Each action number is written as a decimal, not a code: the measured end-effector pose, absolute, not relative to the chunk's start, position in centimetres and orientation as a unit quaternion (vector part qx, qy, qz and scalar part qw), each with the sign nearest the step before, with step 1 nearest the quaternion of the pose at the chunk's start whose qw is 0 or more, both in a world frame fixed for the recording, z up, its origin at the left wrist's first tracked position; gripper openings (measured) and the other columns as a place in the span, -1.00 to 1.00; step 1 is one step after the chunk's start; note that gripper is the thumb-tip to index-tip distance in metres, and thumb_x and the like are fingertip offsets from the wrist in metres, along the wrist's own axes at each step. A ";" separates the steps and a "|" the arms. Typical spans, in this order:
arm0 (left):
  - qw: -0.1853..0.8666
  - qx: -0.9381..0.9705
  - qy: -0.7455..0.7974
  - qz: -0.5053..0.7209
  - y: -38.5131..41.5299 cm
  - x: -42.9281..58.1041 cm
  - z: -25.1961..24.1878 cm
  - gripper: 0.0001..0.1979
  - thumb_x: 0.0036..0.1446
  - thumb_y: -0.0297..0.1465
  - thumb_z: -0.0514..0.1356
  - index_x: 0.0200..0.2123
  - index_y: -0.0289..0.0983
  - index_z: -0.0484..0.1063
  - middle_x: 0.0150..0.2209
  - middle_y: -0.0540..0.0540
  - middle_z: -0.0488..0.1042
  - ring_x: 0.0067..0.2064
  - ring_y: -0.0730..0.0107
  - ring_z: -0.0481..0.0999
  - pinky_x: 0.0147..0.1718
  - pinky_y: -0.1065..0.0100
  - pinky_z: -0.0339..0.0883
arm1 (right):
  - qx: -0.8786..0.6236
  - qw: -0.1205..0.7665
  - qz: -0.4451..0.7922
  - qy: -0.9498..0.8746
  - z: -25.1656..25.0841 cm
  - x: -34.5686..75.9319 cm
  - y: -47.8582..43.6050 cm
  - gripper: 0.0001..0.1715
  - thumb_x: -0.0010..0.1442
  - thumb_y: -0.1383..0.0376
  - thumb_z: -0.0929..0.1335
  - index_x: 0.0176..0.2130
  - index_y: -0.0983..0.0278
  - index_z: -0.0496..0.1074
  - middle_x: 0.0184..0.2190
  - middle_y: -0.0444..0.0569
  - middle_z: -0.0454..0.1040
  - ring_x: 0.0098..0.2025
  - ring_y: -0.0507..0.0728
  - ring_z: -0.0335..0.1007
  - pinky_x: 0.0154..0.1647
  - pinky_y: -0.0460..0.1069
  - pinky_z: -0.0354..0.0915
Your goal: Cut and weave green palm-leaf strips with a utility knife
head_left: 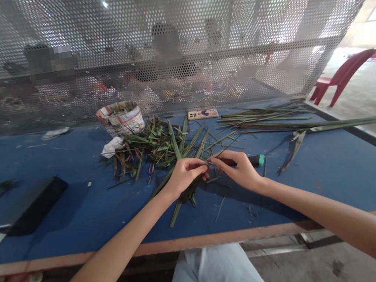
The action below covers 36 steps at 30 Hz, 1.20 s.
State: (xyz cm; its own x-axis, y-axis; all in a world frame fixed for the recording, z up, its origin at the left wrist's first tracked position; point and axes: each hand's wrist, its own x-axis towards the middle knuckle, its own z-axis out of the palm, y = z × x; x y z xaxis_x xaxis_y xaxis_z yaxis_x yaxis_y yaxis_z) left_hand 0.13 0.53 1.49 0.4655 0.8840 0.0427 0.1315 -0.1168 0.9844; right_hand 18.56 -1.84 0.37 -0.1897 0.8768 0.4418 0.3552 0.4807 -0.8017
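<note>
My left hand (pixel 190 173) and my right hand (pixel 236 164) meet over the middle of the blue table, fingertips close together. Both are closed in a pinch on thin green leaf strips (pixel 202 143), long and flat, which fan out behind and below the left hand. Exactly where the strips cross is hidden by my fingers. Beside the right hand lies a black handle (pixel 257 160) with a green end, its other part covered by that hand. A heap of cut leaf pieces (pixel 154 139) lies just beyond the left hand.
A bundle of long leaves (pixel 265 115) lies at the back right, near a phone (pixel 203 114). A paper-wrapped tub (pixel 123 117) stands behind the heap. At left is a black box (pixel 35 208) with a white cable. A perforated metal screen (pixel 199 73) closes the table's far side.
</note>
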 end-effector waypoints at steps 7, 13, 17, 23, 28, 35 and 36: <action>0.495 0.650 0.404 0.411 0.6 0.0 1.5 -0.87 -0.01 -0.34 0.25 -0.44 -0.29 0.53 -0.52 -0.04 0.50 -0.46 0.39 0.47 -0.37 0.37 0.35 | -0.399 0.421 0.182 -0.794 -0.3 18.4 -2.5 -0.59 0.30 0.19 0.22 0.10 0.22 0.35 -0.27 0.04 0.46 -0.38 0.10 0.38 -0.35 0.00 0.33; 0.480 0.653 0.415 0.413 0.5 0.0 1.4 -0.87 0.00 -0.35 0.25 -0.45 -0.30 0.53 -0.52 -0.04 0.50 -0.45 0.40 0.46 -0.38 0.39 0.33 | -0.378 0.407 0.184 -0.811 -0.7 18.0 -2.9 -0.49 0.29 0.23 0.23 0.21 0.23 0.20 -0.26 0.03 0.43 -0.39 0.07 0.37 -0.37 -0.02 0.34; 0.490 0.653 0.407 0.410 0.7 0.0 1.1 -0.85 0.01 -0.33 0.25 -0.44 -0.30 0.53 -0.50 -0.05 0.50 -0.46 0.41 0.45 -0.39 0.39 0.33 | -0.371 0.398 0.169 -0.822 -0.7 18.1 -2.9 -0.50 0.29 0.24 0.24 0.20 0.23 0.21 -0.29 0.01 0.42 -0.42 0.05 0.35 -0.39 -0.04 0.33; 0.487 0.647 0.412 0.418 0.7 0.0 1.1 -0.84 0.01 -0.33 0.25 -0.41 -0.32 0.54 -0.51 -0.05 0.50 -0.45 0.40 0.46 -0.39 0.40 0.34 | -0.358 0.373 0.116 -0.848 -0.8 18.1 -2.8 -0.43 0.30 0.26 0.22 0.26 0.24 0.12 -0.29 0.03 0.44 -0.42 0.07 0.36 -0.39 -0.04 0.33; 0.480 0.656 0.396 0.427 0.7 0.0 1.0 -0.85 0.04 -0.37 0.21 -0.46 -0.33 0.51 -0.52 -0.06 0.50 -0.45 0.40 0.47 -0.40 0.40 0.33 | -0.343 0.355 0.049 -0.869 -1.6 18.1 -2.8 -0.36 0.30 0.28 0.21 0.31 0.29 0.00 -0.21 0.08 0.51 -0.41 0.07 0.41 -0.42 -0.07 0.29; 0.478 0.658 0.386 0.435 0.7 -0.1 0.9 -0.86 0.05 -0.40 0.20 -0.46 -0.33 0.52 -0.52 -0.04 0.50 -0.44 0.42 0.48 -0.39 0.42 0.34 | -0.359 0.312 0.001 -0.879 -1.9 18.2 -2.8 -0.37 0.32 0.28 0.20 0.30 0.43 0.03 -0.56 -0.08 0.50 -0.61 0.00 0.32 -0.56 -0.11 0.11; 0.480 0.660 0.384 0.431 0.7 -0.1 1.0 -0.87 0.04 -0.40 0.20 -0.46 -0.33 0.52 -0.52 -0.04 0.50 -0.44 0.42 0.48 -0.39 0.42 0.34 | -0.363 0.323 -0.003 -0.874 -1.7 18.2 -2.8 -0.39 0.31 0.26 0.22 0.27 0.42 0.10 -0.58 -0.09 0.50 -0.62 0.00 0.30 -0.56 -0.11 0.10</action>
